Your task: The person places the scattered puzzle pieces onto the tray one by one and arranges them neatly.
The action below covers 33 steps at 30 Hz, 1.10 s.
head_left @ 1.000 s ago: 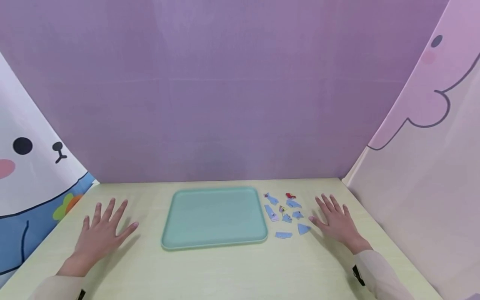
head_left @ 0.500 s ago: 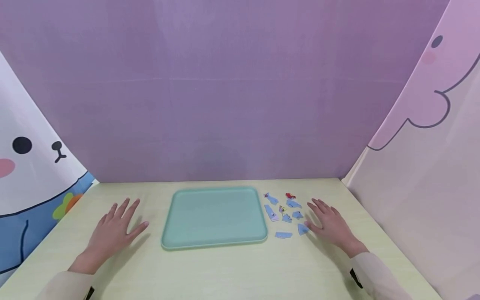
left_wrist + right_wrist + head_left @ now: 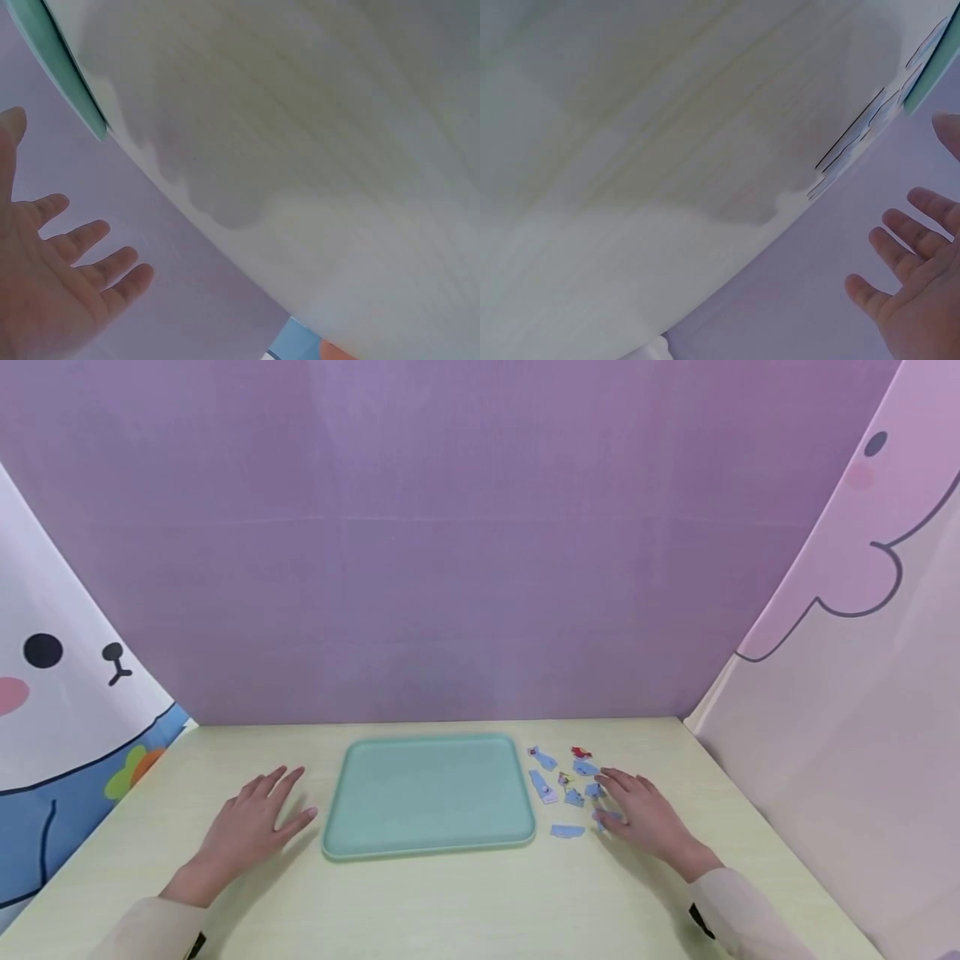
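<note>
In the head view a light green tray [image 3: 429, 795] lies on the pale table, with nothing in it. Just right of it several small, flat, irregular pieces [image 3: 543, 787] lie scattered, mostly light blue, one of them red [image 3: 581, 752]. They look like puzzle pieces. My left hand [image 3: 243, 835] hovers left of the tray, fingers spread and holding nothing. My right hand [image 3: 648, 818] is over the right edge of the scattered pieces; its thumb and fingertips overlap a few of them. In the right wrist view that hand [image 3: 919, 262] is spread and holds nothing.
A purple cloth wall [image 3: 450, 568] stands behind the pale wooden table [image 3: 435, 910]. Side panels with a white cartoon animal [image 3: 60, 718] on the left and a pink one [image 3: 832, 568] on the right flank the table.
Both hands have moved inward: the left rightward toward the tray, the right leftward until its fingertips overlap the nearest pieces. The tray and pieces have stayed in place.
</note>
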Tool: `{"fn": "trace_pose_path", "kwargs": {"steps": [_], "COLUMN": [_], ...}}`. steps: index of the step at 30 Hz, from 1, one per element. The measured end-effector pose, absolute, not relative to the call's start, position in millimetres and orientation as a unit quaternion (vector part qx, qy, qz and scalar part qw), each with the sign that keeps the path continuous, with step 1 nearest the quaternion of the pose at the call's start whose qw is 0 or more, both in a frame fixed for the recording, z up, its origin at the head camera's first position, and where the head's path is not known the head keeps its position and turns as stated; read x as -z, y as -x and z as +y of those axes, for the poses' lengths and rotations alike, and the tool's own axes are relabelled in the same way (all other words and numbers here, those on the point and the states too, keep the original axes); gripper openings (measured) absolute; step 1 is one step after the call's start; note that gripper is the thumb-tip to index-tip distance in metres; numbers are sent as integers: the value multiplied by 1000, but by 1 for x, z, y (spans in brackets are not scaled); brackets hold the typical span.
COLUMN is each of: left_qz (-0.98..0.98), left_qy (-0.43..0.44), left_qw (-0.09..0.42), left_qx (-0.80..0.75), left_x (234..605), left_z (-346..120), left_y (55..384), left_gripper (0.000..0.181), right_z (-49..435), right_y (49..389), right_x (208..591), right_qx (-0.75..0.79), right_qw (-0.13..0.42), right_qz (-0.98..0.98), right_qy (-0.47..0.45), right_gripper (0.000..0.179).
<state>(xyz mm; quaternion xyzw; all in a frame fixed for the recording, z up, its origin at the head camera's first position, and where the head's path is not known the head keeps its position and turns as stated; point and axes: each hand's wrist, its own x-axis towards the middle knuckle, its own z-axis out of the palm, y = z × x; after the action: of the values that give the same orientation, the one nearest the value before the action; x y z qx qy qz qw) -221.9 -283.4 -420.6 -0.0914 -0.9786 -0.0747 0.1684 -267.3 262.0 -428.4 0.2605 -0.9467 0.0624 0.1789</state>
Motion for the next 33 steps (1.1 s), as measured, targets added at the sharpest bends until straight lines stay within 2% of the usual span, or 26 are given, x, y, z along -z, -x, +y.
{"fn": "trace_pose_path", "kwargs": {"steps": [20, 33], "left_qz": [-971, -968], "left_qy": [144, 168], "left_qw": [175, 173], "left_qx": [78, 74], "left_x": [428, 435], "left_z": [-263, -254], "left_y": [226, 228], "left_gripper": [58, 51], "right_z": [233, 225], "right_y": [258, 257], "right_x": [431, 433], "right_qx": [-40, -25], "right_qw": [151, 123], "right_qz": [-941, -935], "right_qy": [-299, -333], "right_gripper": [47, 27]}}
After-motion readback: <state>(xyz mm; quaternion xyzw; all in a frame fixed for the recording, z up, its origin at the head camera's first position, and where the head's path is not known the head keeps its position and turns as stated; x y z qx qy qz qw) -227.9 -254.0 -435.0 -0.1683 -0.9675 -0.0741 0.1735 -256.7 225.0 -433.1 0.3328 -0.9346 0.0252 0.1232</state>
